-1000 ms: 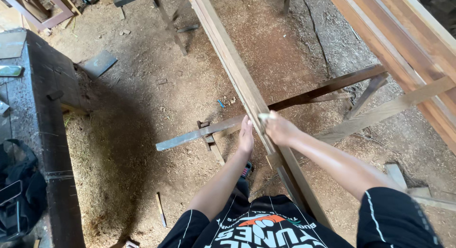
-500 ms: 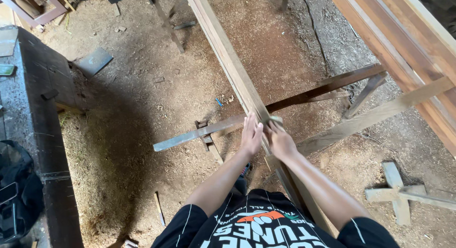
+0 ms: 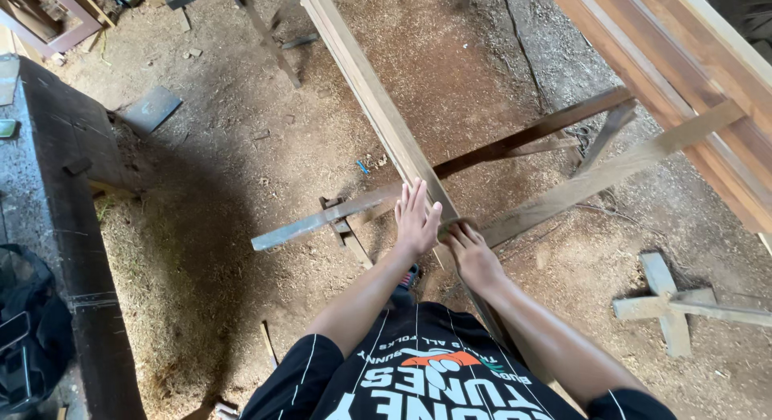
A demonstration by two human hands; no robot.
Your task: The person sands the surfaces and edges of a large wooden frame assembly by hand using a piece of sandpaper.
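Now the left hand (image 3: 416, 220) lies flat, fingers spread, on the long pale plank (image 3: 363, 86); the right hand (image 3: 470, 251) grips it.

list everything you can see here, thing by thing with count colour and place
long plank: 1, light brown, running from top centre down to the hands
cross supports: several, brown, under the plank
stacked timber: several, reddish brown, top right
wooden cross piece: 1, pale, on the ground, right
flat slab: 1, grey, ground, upper left
workbench: 1, dark, left edge
sawdust floor: brown, throughout
left hand: 1, flat, fingers spread, on the plank
right hand: 1, closed on the plank's edge; whether it holds anything is unclear
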